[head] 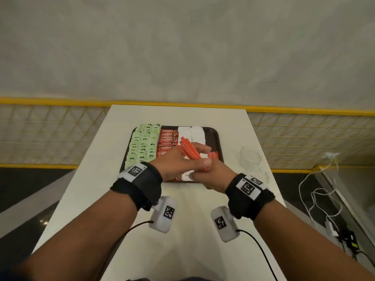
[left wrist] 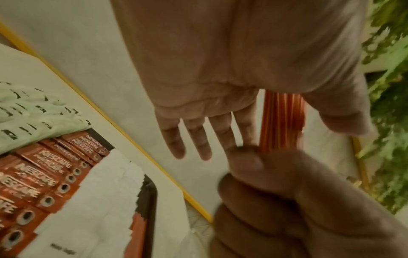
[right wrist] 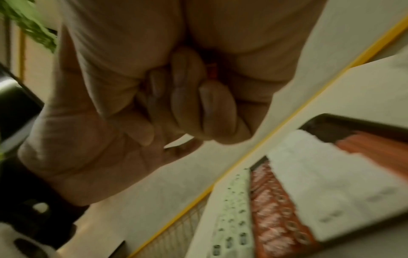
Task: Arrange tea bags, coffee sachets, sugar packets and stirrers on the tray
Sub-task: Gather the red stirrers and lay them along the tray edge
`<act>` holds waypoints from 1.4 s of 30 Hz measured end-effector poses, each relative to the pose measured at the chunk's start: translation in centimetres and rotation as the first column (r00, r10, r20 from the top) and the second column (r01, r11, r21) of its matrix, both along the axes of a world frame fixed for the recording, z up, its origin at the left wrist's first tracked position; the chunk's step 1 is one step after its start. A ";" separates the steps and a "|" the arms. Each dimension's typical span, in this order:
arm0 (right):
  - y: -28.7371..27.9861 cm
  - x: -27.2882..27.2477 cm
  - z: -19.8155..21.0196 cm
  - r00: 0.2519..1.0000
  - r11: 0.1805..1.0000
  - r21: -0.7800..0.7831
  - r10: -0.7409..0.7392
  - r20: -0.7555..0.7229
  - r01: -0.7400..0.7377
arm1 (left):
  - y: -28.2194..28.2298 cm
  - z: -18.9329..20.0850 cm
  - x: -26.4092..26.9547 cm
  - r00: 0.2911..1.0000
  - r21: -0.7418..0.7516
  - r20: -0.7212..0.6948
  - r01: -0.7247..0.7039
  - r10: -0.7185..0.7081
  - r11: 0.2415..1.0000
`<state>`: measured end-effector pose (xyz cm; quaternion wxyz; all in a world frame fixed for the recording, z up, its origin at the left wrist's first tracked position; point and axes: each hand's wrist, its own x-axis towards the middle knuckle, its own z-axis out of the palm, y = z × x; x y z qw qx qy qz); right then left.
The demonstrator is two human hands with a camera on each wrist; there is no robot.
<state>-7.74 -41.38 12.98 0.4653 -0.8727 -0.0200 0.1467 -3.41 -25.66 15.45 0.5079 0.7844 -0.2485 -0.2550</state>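
Observation:
A dark tray (head: 215, 138) lies on the white table (head: 233, 128). It holds green tea bags (head: 142, 145) at the left, then red coffee sachets (head: 168, 138), then white sugar packets (head: 192, 132). A few orange stirrers (head: 213, 155) lie at its right. Above the tray's near half my right hand (head: 215, 177) grips the lower end of a bundle of orange stirrers (head: 188, 148), fingers curled round it (right wrist: 187, 97). My left hand (head: 199, 153) has straight fingers, and the bundle (left wrist: 280, 122) runs between its index finger and thumb.
Two clear glasses (head: 250, 157) stand on the table right of the tray. The table's right edge is close beyond them. A yellow mesh railing (head: 304, 110) runs behind the table. White cables and a power strip (head: 332, 228) lie on the floor at the right.

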 end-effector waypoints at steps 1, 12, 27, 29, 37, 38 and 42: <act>1.5 0.5 0.8 0.998 0.998 0.028 0.047 0.051 -0.049 | 0.5 0.7 -0.2 1.000 -0.049 -0.011 -0.013 0.013 0.999; 7.0 3.1 3.0 0.998 0.935 0.353 0.030 -0.062 -0.006 | 8.1 3.9 1.9 0.983 -0.367 0.028 -0.158 0.181 0.917; 9.2 4.9 4.9 0.885 0.704 0.575 -0.170 -0.433 0.416 | 7.9 2.0 3.6 0.917 -0.324 -0.110 -0.398 0.384 0.858; 8.7 5.5 6.0 0.911 0.794 0.455 -0.306 -0.275 0.404 | 8.2 1.6 3.7 0.921 -0.256 -0.217 -0.373 0.323 0.892; 11.3 5.7 11.6 0.988 0.989 -0.134 0.082 0.133 -0.064 | 7.9 0.8 2.4 0.925 -0.096 -0.375 -0.107 0.064 0.990; 11.6 5.6 11.2 0.986 0.981 -0.155 0.129 0.106 -0.112 | 8.0 0.9 2.4 0.925 -0.085 -0.376 -0.099 0.060 0.991; 11.2 6.0 10.4 0.979 0.996 -0.092 0.011 0.205 0.008 | 8.8 0.9 2.6 0.922 -0.088 -0.384 -0.087 0.047 0.992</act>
